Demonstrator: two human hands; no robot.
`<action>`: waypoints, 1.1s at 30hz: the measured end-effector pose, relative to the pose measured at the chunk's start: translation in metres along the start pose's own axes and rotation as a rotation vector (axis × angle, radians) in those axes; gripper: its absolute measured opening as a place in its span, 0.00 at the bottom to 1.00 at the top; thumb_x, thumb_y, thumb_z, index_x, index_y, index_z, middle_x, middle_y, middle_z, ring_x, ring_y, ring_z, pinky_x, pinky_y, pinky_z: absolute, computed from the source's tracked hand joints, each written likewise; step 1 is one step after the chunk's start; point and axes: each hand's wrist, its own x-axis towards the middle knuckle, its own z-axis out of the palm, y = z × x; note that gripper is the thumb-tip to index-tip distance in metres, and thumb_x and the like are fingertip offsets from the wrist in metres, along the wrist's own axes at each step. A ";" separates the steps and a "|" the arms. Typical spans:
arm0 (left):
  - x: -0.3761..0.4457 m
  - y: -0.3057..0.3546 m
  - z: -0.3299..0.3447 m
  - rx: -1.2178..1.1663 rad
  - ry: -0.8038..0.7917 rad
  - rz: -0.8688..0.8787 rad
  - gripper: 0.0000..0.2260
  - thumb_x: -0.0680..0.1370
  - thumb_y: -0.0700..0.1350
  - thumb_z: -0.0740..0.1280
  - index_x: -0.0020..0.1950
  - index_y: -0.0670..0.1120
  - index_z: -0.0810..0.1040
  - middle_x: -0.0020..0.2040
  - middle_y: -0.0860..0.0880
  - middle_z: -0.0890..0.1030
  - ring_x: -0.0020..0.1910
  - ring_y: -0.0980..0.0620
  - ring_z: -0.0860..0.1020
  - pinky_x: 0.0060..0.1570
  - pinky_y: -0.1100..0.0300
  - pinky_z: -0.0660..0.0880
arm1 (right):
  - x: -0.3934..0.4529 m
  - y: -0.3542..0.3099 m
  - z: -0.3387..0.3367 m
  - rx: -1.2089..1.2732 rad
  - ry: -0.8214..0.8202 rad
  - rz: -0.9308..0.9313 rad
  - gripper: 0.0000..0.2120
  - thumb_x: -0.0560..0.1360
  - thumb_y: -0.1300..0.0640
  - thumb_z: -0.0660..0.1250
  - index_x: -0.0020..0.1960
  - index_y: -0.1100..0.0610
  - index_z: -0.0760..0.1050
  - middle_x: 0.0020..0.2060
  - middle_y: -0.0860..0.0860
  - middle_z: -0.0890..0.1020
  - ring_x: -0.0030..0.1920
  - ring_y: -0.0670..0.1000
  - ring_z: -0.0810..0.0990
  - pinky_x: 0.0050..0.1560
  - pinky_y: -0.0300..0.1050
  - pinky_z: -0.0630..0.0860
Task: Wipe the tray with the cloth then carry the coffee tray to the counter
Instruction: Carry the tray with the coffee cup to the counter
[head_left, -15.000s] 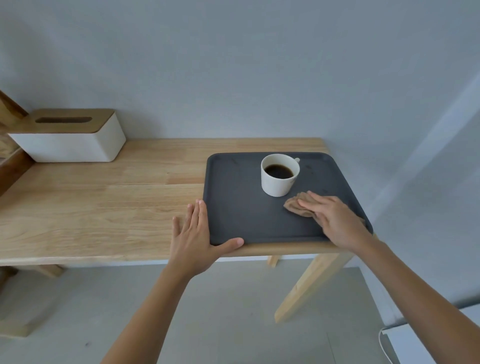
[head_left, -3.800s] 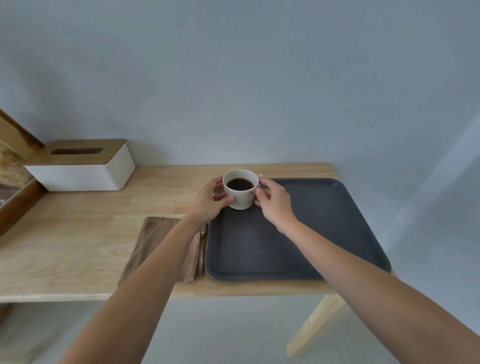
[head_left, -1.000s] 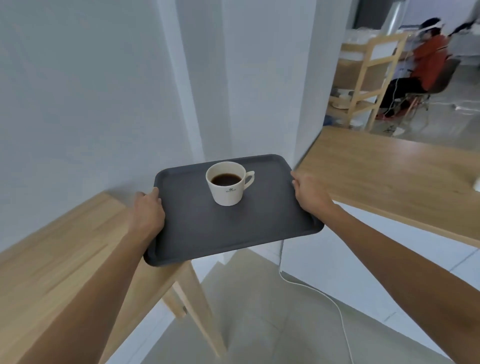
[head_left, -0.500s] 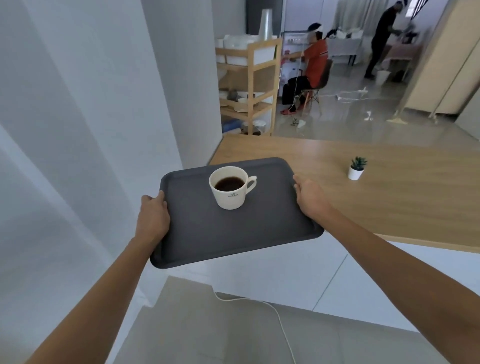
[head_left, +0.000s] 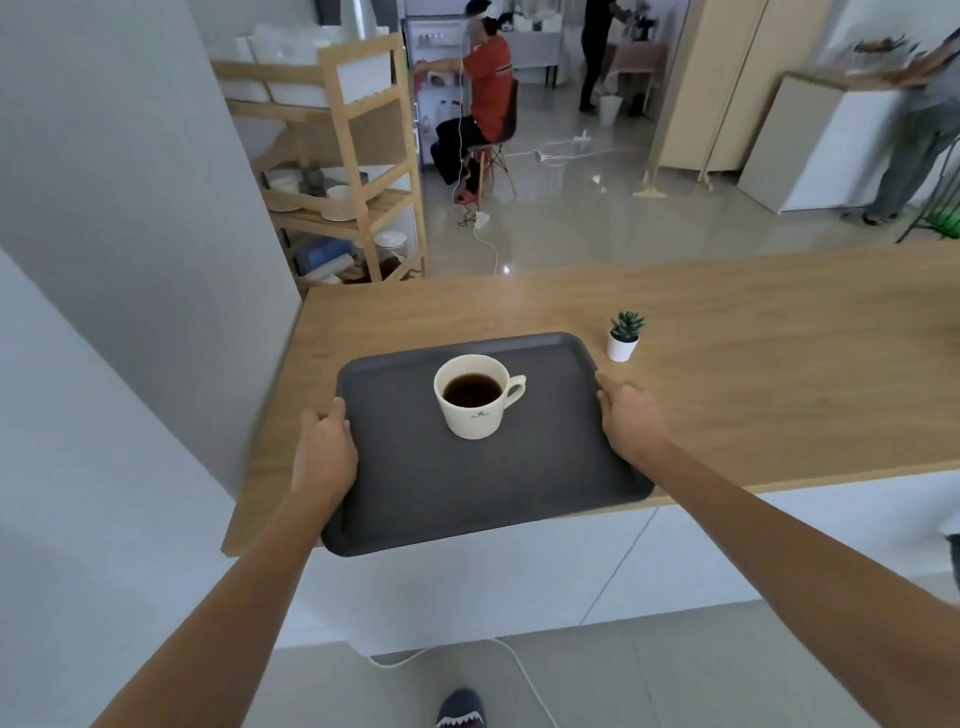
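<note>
I hold the dark grey tray (head_left: 415, 499) level in front of me, over the near left part of the wooden counter (head_left: 753, 374). My left hand (head_left: 324, 452) grips the tray's left rim and my right hand (head_left: 628, 418) grips its right rim. A white cup of black coffee (head_left: 475, 397) stands upright on the tray, handle to the right. The tray's near edge overhangs the counter's front edge. I cannot tell whether the tray touches the counter. The cloth is out of view.
A small potted succulent (head_left: 623, 338) stands on the counter just beyond the tray's right far corner. A grey wall (head_left: 130, 234) rises at the left. Behind the counter are a wooden shelf unit (head_left: 343, 171), a seated person (head_left: 478, 98) and cables on the floor.
I have turned and stepped to the counter with the tray in both hands. The tray now hangs over the counter's near left part, close to the succulent. The cup kept its place.
</note>
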 end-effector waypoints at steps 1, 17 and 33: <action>0.013 0.002 0.008 -0.011 -0.013 -0.002 0.14 0.82 0.41 0.52 0.66 0.40 0.68 0.50 0.37 0.71 0.38 0.41 0.71 0.46 0.48 0.73 | 0.008 0.003 0.005 -0.005 -0.004 0.023 0.16 0.81 0.59 0.53 0.65 0.60 0.70 0.48 0.66 0.78 0.48 0.66 0.77 0.44 0.52 0.71; 0.144 0.006 0.109 -0.089 -0.152 -0.074 0.21 0.82 0.43 0.52 0.76 0.43 0.61 0.59 0.39 0.69 0.53 0.40 0.74 0.60 0.45 0.72 | 0.128 0.038 0.082 -0.105 -0.092 0.199 0.20 0.82 0.53 0.50 0.74 0.51 0.62 0.52 0.62 0.75 0.47 0.65 0.78 0.44 0.54 0.73; 0.194 0.005 0.145 0.049 -0.115 -0.074 0.20 0.82 0.43 0.54 0.75 0.44 0.62 0.58 0.39 0.71 0.50 0.38 0.76 0.52 0.44 0.75 | 0.188 0.053 0.113 -0.208 -0.092 0.159 0.20 0.82 0.54 0.53 0.73 0.52 0.62 0.54 0.60 0.75 0.45 0.65 0.79 0.37 0.53 0.72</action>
